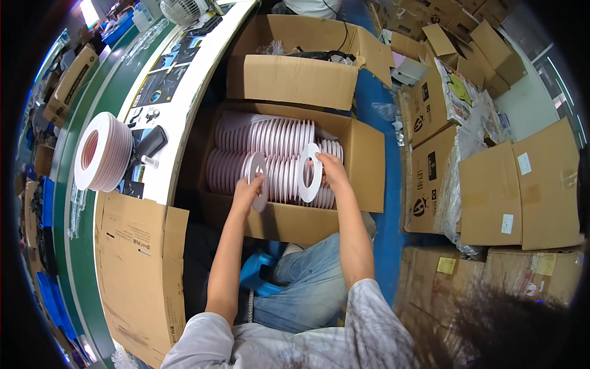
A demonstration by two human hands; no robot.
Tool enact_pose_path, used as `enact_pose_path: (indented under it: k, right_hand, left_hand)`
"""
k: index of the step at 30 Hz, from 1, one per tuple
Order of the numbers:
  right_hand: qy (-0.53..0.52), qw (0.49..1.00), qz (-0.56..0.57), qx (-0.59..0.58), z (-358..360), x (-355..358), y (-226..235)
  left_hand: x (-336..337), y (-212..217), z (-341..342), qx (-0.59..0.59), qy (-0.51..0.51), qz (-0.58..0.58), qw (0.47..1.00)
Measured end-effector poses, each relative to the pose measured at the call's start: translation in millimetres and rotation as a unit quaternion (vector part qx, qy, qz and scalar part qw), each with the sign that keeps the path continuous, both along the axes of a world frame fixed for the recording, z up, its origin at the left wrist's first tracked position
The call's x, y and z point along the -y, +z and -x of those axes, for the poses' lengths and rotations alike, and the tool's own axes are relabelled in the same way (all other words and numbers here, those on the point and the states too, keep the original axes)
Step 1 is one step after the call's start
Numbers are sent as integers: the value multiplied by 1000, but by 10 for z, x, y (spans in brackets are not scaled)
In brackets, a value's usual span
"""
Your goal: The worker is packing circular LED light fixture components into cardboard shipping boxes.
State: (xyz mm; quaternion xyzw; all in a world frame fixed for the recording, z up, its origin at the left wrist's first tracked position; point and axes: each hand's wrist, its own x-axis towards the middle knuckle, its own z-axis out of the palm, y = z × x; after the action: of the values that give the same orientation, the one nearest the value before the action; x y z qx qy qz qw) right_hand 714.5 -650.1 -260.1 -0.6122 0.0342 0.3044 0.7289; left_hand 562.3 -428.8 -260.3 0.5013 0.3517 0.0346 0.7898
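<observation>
My left hand point(247, 189) is closed on the edge of a flat white ring point(262, 202), tilted upright above the near row. To its right, my right hand point(332, 168) pinches the rim of another flat white ring point(308, 194), whose round centre hole faces me. Both rings are over an open cardboard carton point(295, 226). Inside it, many similar rings stand on edge in a far row point(264, 136) and a near row point(226, 175). My fingertips are partly hidden behind the rings.
On the white table point(184, 92) at left are a stack of rings point(104, 150), a black device point(149, 142), printed sheets and a fan point(180, 9). Another open carton point(298, 80) stands beyond. Stacked cartons point(430, 160) line the right. A folded cardboard sheet point(135, 258) is near left.
</observation>
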Motion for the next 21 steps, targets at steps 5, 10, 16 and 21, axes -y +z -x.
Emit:
enact_pose_path:
  k: [5,10,16,21]
  right_hand:
    - [-38,999,-1,0,-47,120,-11]
    - [-13,999,-19,23,-16,-109,-74]
    - [-1,999,4,52,1,94,103]
    - [-81,996,-23,42,75,10,108]
  left_hand:
    - [201,806,-206,143,53,-595,789]
    - [-383,-68,-182,29,-283,-795,536]
    - [-355,-212,-146,-86,-349,-740,569]
    - [-376,-271,64,-82,-280,-730,618]
